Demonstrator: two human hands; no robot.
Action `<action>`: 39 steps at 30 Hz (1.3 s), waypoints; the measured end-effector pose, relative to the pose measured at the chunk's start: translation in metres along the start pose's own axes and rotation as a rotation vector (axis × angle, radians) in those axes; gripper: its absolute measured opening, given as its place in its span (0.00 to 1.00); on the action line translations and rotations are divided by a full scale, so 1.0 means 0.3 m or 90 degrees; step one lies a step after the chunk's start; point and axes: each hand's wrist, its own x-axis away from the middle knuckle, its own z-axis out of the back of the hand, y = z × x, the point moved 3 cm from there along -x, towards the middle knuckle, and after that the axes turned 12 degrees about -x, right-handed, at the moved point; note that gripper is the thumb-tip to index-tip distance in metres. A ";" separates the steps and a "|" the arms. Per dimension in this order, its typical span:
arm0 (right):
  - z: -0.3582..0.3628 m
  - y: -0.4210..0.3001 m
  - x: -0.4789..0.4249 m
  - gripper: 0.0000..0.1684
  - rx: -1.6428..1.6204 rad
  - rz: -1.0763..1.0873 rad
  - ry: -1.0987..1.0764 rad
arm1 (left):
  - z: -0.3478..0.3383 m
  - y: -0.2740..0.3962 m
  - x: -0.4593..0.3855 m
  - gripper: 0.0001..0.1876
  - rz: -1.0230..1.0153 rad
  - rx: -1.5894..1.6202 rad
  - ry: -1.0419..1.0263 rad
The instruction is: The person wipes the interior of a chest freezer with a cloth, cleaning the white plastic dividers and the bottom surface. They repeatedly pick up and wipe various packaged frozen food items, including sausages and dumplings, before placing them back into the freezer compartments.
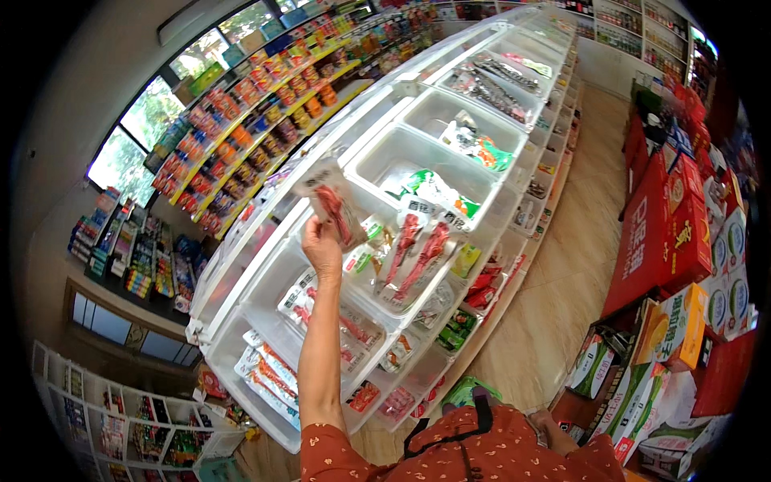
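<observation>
My left hand (323,246) is raised over a long rack of clear plastic bins and grips the lower edge of a vacuum-packed meat snack (332,202). Below and to its right, more long red vacuum-packed snacks (415,247) lie in a bin beside small green-and-white packets (359,258). Similar packs (299,298) lie in the nearer bin, partly hidden by my left forearm. Low at my side, my right hand (542,422) shows only in part near the hip, its fingers unclear.
Yellow-edged shelves of packaged food (265,129) stand beyond the rack. A tiled aisle (542,301) runs along its right side. Red cartons (680,217) and drink boxes (638,397) are stacked at the right. A white wire rack (129,422) stands at lower left.
</observation>
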 end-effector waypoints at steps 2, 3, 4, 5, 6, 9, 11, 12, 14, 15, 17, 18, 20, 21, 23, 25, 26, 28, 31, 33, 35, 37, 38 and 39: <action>0.038 -0.060 0.030 0.26 -0.117 -0.037 0.082 | 0.148 0.045 -0.008 0.04 0.057 0.069 0.025; 0.034 -0.072 0.030 0.26 -0.117 -0.043 0.061 | 0.210 0.126 0.005 0.04 0.092 0.101 0.027; 0.044 -0.078 -0.001 0.26 -0.114 -0.049 0.042 | 0.270 0.165 0.015 0.05 0.126 0.135 0.033; 0.043 -0.048 -0.044 0.26 -0.116 -0.062 0.031 | 0.322 0.146 0.024 0.04 0.152 0.112 0.014; 0.034 -0.023 -0.078 0.25 0.039 0.106 0.050 | 0.363 0.117 0.042 0.03 0.183 0.056 -0.007; 0.216 -0.363 0.155 0.23 -0.232 -0.148 -0.012 | 0.519 0.031 0.187 0.01 0.274 -0.117 -0.041; 0.190 -0.308 0.078 0.23 -0.177 -0.103 0.035 | 0.523 -0.019 0.279 0.01 0.392 -0.165 -0.052; 0.178 -0.302 0.033 0.22 -0.149 -0.076 0.052 | 0.535 -0.056 0.313 0.01 0.429 -0.197 -0.064; 0.172 -0.309 -0.019 0.22 -0.109 -0.060 0.028 | 0.556 -0.154 0.373 0.03 0.504 -0.256 -0.086; 0.175 -0.316 -0.033 0.23 -0.087 -0.050 0.014 | 0.565 -0.189 0.379 0.04 0.408 -0.359 -0.068; 0.185 -0.364 -0.032 0.23 -0.110 -0.067 -0.002 | 0.566 -0.222 0.384 0.07 0.205 -0.560 -0.034; 0.193 -0.373 -0.017 0.23 -0.131 -0.087 -0.005 | 0.514 -0.175 0.371 0.19 0.279 -0.558 -0.087; 0.169 -0.347 -0.076 0.22 -0.059 -0.023 0.023 | 0.492 -0.170 0.378 0.27 0.295 -0.629 -0.119; 0.157 -0.372 -0.080 0.22 -0.026 0.013 0.031 | 0.489 -0.171 0.376 0.31 0.299 -0.671 -0.136; 0.153 -0.380 -0.071 0.21 -0.085 0.008 0.012 | 0.486 -0.167 0.384 0.34 0.284 -0.709 -0.191; 0.142 -0.390 -0.050 0.20 -0.123 -0.011 0.002 | 0.471 -0.151 0.402 0.37 0.273 -0.739 -0.251; 0.131 -0.397 -0.040 0.20 -0.135 -0.025 -0.001 | 0.464 -0.147 0.395 0.34 0.289 -0.808 -0.315; 0.133 -0.368 -0.043 0.20 -0.122 -0.044 -0.009 | 0.459 -0.166 0.399 0.32 0.273 -0.881 -0.387; 0.125 -0.332 -0.051 0.22 -0.087 -0.051 -0.022 | 0.439 -0.191 0.410 0.24 0.229 -0.970 -0.431; 0.133 -0.322 -0.039 0.23 -0.091 -0.044 -0.006 | 0.436 -0.190 0.409 0.20 0.221 -1.018 -0.482; 0.131 -0.275 -0.044 0.23 -0.111 -0.016 0.035 | 0.418 -0.116 0.349 0.17 0.182 -1.029 -0.518; 0.124 -0.258 -0.023 0.23 -0.125 -0.021 0.043 | 0.372 0.016 0.296 0.16 0.108 -0.986 -0.499; 0.134 -0.249 -0.002 0.24 -0.125 -0.042 0.033 | 0.319 0.104 0.266 0.16 0.062 -0.931 -0.463; 0.145 -0.244 0.014 0.26 -0.123 -0.059 0.023 | 0.262 0.159 0.246 0.16 0.020 -0.876 -0.423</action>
